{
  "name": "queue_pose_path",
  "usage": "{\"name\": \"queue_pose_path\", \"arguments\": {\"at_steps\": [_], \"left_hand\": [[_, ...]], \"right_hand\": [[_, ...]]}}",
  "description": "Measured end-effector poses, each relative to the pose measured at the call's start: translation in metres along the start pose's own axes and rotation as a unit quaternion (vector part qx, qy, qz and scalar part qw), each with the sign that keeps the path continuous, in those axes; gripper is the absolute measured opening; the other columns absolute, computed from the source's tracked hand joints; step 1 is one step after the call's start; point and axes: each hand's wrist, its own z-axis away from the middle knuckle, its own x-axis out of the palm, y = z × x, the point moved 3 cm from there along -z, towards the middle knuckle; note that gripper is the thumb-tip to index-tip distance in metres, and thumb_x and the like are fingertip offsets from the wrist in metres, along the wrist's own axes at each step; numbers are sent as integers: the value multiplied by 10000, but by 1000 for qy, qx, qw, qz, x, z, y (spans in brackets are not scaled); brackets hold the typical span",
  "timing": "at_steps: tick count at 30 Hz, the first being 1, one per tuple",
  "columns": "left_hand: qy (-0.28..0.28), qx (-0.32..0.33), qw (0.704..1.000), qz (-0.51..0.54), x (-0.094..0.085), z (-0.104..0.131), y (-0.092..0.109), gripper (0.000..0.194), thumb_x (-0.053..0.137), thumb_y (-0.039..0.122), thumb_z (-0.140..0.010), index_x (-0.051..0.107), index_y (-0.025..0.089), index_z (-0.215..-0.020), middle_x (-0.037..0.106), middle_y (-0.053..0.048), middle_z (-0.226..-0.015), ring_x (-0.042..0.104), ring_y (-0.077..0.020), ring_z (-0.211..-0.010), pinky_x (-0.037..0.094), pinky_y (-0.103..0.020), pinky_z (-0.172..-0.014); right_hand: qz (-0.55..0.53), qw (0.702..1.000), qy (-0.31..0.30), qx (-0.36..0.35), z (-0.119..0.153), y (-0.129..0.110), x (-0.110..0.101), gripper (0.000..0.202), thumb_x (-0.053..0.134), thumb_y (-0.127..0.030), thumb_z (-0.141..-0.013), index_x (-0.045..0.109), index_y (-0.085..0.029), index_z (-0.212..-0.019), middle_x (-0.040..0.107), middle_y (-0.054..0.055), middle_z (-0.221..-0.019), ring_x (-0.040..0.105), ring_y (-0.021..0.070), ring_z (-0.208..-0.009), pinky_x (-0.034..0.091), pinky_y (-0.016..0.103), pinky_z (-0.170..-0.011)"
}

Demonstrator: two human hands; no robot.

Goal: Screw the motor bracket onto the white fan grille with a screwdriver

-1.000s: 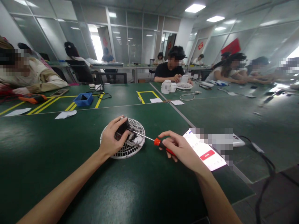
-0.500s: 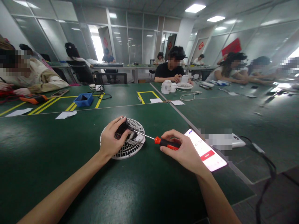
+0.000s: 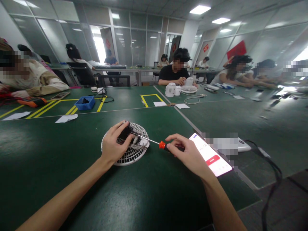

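Observation:
A round white fan grille (image 3: pixel 130 156) lies on the green table, with a dark motor (image 3: pixel 125 132) and pale wires (image 3: pixel 139 143) on top of it. My left hand (image 3: pixel 115 141) is closed round the motor, thumb on the near side and fingers over the top. In my right hand (image 3: pixel 186 152) is a screwdriver (image 3: pixel 162 145) with a red and black handle, held almost level. Its metal shaft points left and reaches the motor beside my left thumb. The exact spot where the tip touches is hidden among the dark parts.
A lit phone (image 3: pixel 211 155) lies beside my right wrist, with a white device (image 3: pixel 243 145) and black cable beyond it. Farther off are a blue bin (image 3: pixel 84 102), paper sheets (image 3: pixel 66 118) and white fan parts (image 3: pixel 170 89) before a co-worker (image 3: pixel 176 69). Other people sit around.
The fingers of my right hand have shifted on the screwdriver handle, covering more of it. My left hand keeps its hold on the motor. The view has moved slightly.

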Motion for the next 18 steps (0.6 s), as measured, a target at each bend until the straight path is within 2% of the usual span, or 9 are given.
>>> {"name": "queue_pose_path", "arguments": {"at_steps": [3, 8, 14, 18], "left_hand": [[1, 2, 1000, -5, 0, 0, 0, 464, 726, 350, -889, 654, 213, -1325, 698, -114, -1327, 689, -272, -1204, 567, -498, -1076], [4, 1, 1000, -9, 0, 1, 0, 465, 721, 344, -883, 655, 222, -1327, 700, -112, -1323, 692, -275, -1195, 574, -504, -1066], [5, 6, 1000, -12, 0, 1, 1, 474, 719, 333, -876, 651, 220, -1332, 698, -117, -1324, 695, -273, -1186, 581, -504, -1056], [4, 7, 1000, -10, 0, 2, 0, 506, 742, 348, -859, 645, 228, -1341, 691, -115, -1335, 693, -278, -1187, 578, -515, -1060]], "right_hand": [[0, 999, 45, -20, 1, -2, -4, 231, 716, -378, -886, 666, -220, -1047, 729, -1, -793, 701, 203, -800, 535, 391, -863], [0, 996, 87, -31, 3, -6, -8, 243, 796, -360, -794, 693, -232, -972, 742, 49, -967, 709, 250, -953, 572, 428, -898], [7, 994, 96, -44, 6, -7, -9, 237, 807, -346, -772, 688, -240, -947, 735, 50, -1004, 704, 254, -925, 589, 451, -865], [-7, 996, 83, -33, 4, -6, -9, 230, 812, -367, -775, 682, -241, -916, 735, 37, -963, 704, 243, -914, 583, 416, -849]]}}
